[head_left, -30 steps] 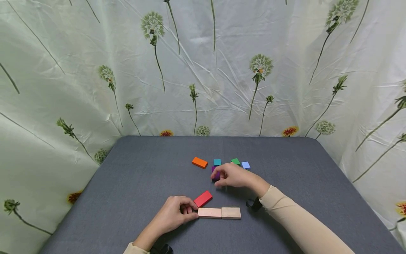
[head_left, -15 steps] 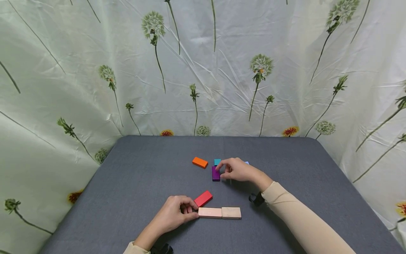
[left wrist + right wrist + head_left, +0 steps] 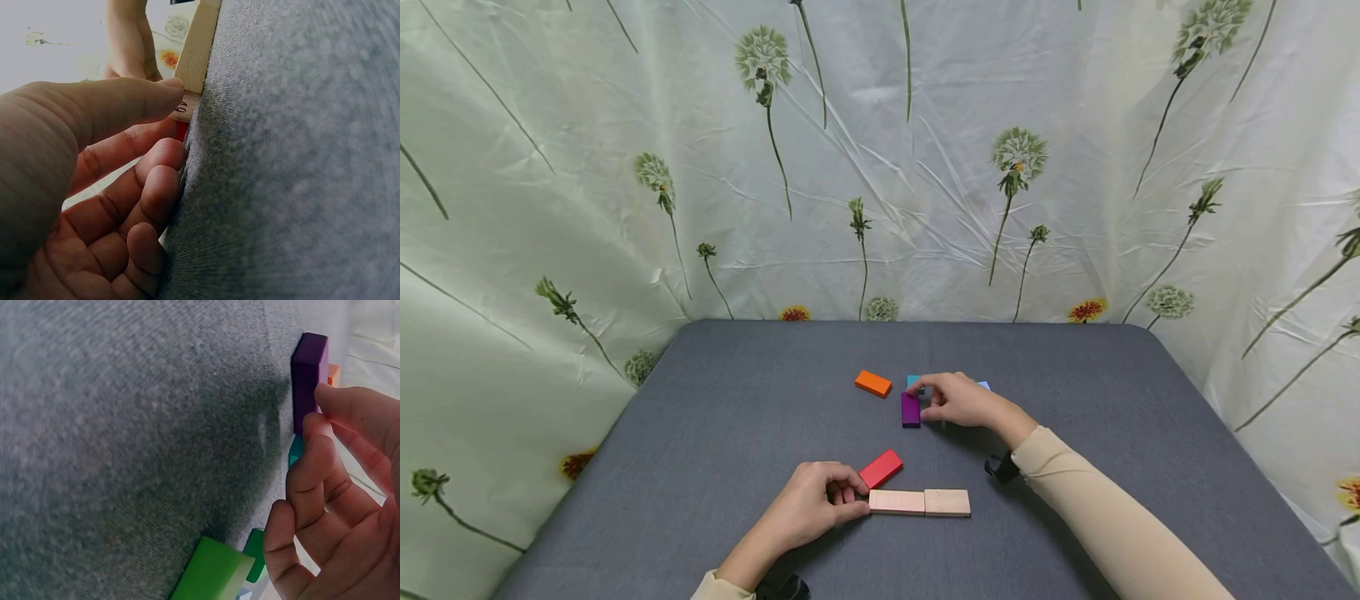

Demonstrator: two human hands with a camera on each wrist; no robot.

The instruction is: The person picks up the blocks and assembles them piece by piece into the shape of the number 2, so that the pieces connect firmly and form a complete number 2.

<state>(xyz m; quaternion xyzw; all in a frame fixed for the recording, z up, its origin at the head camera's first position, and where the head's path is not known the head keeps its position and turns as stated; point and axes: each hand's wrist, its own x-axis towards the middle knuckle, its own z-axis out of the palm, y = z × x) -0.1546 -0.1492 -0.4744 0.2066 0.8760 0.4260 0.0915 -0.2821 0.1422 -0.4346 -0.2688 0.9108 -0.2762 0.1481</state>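
Note:
My left hand is low at centre, thumb and forefinger pinching the left end of a pale wooden block. A second pale wooden block lies end to end with it on the right. Just above the pinched end, a red block lies at a slant, close to the forefinger. My right hand is over the purple block. Its forefinger reaches the far end and its thumb is by the right side, with a gap between them. A teal block lies just behind, partly covered by the forefinger.
An orange block lies left of the teal one. In the right wrist view, a light green block and a darker green block are below the hand. A blue block shows behind it. A floral curtain hangs behind the grey table.
My right hand has moved back and to the right, uncovering the purple block. Its forefinger has then shifted towards that block's far end. The left hand and pale blocks have stayed still.

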